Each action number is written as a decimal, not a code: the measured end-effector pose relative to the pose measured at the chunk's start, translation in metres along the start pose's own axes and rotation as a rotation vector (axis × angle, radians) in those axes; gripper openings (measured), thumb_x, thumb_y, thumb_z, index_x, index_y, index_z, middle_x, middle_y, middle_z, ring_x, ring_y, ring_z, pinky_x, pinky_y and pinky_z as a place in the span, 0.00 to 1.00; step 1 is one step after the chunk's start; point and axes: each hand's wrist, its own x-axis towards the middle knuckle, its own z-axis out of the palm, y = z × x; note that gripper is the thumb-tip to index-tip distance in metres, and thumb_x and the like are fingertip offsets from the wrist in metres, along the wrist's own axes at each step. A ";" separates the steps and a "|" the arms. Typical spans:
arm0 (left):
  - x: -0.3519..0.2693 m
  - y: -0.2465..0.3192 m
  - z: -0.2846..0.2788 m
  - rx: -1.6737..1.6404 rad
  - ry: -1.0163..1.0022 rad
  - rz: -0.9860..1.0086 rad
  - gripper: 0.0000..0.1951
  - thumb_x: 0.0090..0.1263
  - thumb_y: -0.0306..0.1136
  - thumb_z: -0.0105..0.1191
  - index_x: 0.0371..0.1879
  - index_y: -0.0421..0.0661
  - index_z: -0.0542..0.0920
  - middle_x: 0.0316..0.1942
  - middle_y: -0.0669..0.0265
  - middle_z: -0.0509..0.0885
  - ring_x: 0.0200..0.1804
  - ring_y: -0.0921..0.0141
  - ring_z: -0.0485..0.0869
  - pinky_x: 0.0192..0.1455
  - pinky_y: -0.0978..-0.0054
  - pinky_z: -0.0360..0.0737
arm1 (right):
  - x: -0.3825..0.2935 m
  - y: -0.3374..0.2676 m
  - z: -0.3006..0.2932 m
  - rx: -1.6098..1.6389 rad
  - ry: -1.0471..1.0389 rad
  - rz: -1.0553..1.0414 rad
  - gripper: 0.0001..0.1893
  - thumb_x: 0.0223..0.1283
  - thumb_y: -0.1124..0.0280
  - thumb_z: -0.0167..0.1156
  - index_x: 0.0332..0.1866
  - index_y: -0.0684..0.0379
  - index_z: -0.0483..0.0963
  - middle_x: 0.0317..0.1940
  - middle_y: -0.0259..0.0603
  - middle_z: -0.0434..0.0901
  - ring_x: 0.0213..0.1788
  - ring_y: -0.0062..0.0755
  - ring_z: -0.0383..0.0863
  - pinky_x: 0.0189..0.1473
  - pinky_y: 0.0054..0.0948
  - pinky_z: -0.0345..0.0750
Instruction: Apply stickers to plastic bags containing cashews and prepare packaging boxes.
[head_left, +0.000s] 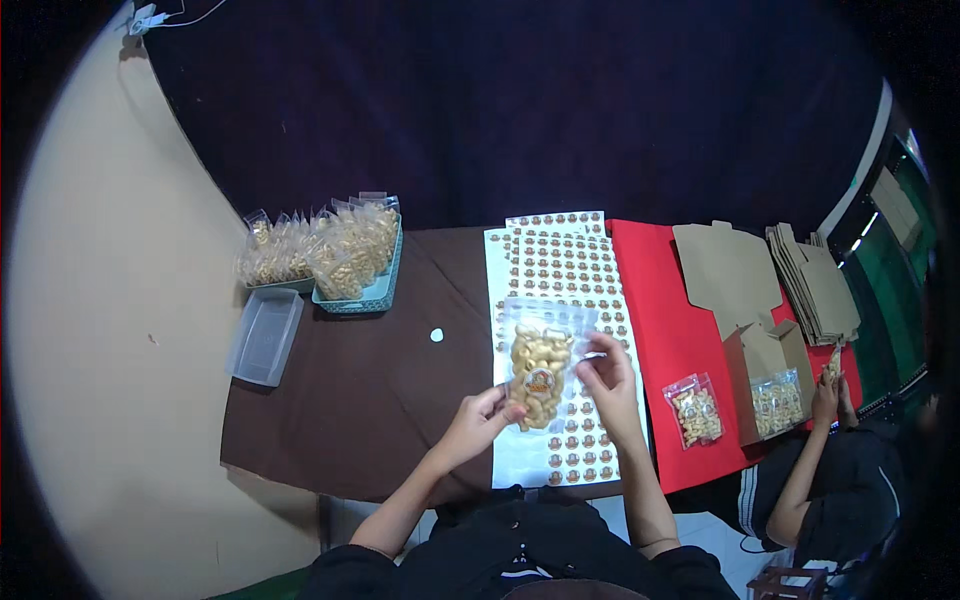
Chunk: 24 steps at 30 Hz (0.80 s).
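My left hand grips the lower left side of a clear plastic pouch of snacks. The snacks look like cashew nuts, and a round printed sticker sits on the pouch front. At the pouch's right edge, the fingers and thumb of my right hand hold the plastic. Beneath the pouch lie overlapping white sheets of round stickers; the pouch and my hands hide part of them. Some sticker spaces on the lower left of the top sheet are bare.
Teal baskets of filled pouches stand back left, beside a translucent plastic tub. A small white piece lies on the brown cloth. Rightward, a red cloth bears a pouch, an open carton and flattened cartons, near a co-worker's hands.
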 end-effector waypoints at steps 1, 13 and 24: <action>-0.001 0.001 -0.001 0.000 0.004 -0.003 0.20 0.64 0.38 0.53 0.47 0.34 0.72 0.31 0.68 0.81 0.34 0.82 0.76 0.35 0.82 0.74 | -0.004 0.002 0.003 0.001 -0.091 0.036 0.15 0.53 0.76 0.59 0.46 0.66 0.68 0.34 0.35 0.72 0.33 0.19 0.73 0.37 0.19 0.73; -0.002 0.006 0.004 -0.341 -0.039 -0.074 0.24 0.64 0.33 0.54 0.56 0.35 0.65 0.41 0.68 0.78 0.43 0.80 0.74 0.49 0.83 0.71 | -0.020 0.004 0.002 -0.078 -0.258 0.257 0.08 0.55 0.73 0.59 0.27 0.62 0.68 0.20 0.28 0.70 0.24 0.12 0.69 0.27 0.14 0.66; -0.005 0.004 0.004 -0.416 0.067 -0.112 0.17 0.66 0.30 0.49 0.50 0.33 0.70 0.41 0.62 0.79 0.42 0.74 0.79 0.47 0.78 0.78 | -0.036 0.028 0.005 -0.212 -0.357 0.103 0.23 0.50 0.75 0.62 0.52 0.67 0.64 0.32 0.39 0.77 0.35 0.20 0.75 0.38 0.21 0.72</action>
